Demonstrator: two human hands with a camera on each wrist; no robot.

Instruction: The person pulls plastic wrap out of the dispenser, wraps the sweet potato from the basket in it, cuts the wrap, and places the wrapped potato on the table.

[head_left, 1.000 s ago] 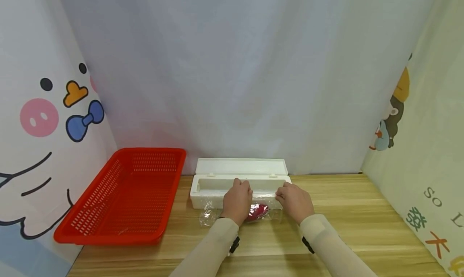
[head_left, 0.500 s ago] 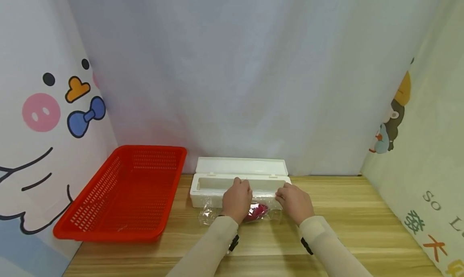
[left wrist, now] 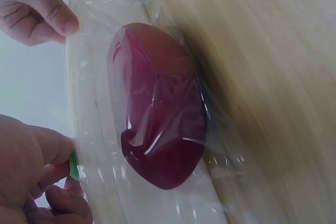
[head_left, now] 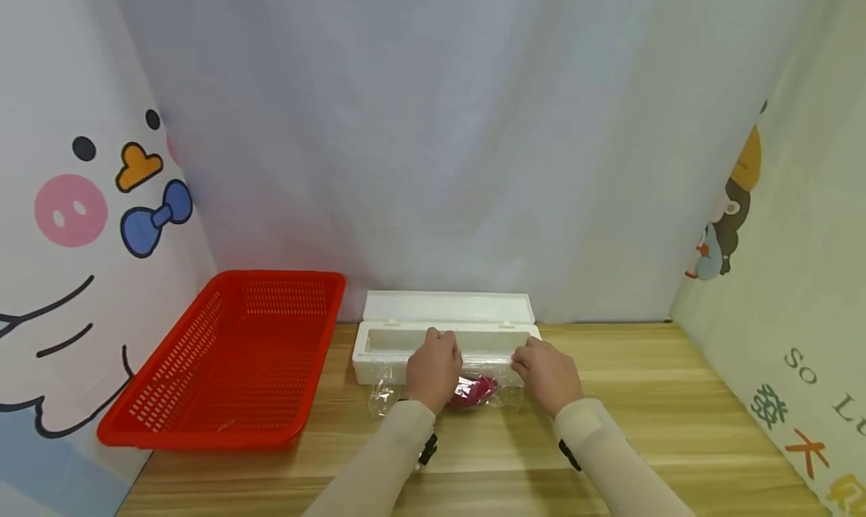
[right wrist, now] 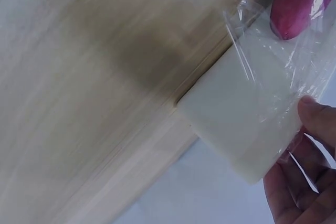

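A long white cling film box [head_left: 386,372] stands with its lid [head_left: 446,307] raised at the back. Clear cling film [right wrist: 262,80] hangs over the box's front. Behind the film shows a smooth, dark pink oblong thing [left wrist: 163,114] with pointed ends, partly hidden by the left hand in the head view. At the middle of the box's front rim, my left hand [head_left: 433,369] pinches a small green slide cutter [left wrist: 74,166], mostly covered by the fingers. My right hand [head_left: 549,374] pinches the film's edge between thumb and fingers at the box's right end.
A red perforated plastic basket [head_left: 318,367] stands to the left of the box. Box and basket are on a wood-grain table [head_left: 501,472]. A pale curtain [head_left: 433,141] hangs close behind the box, with printed cartoon cloths at both sides.
My left hand has shifted slightly left along the box's front rim. The right hand stays at the right end, and the head view has tilted a little.
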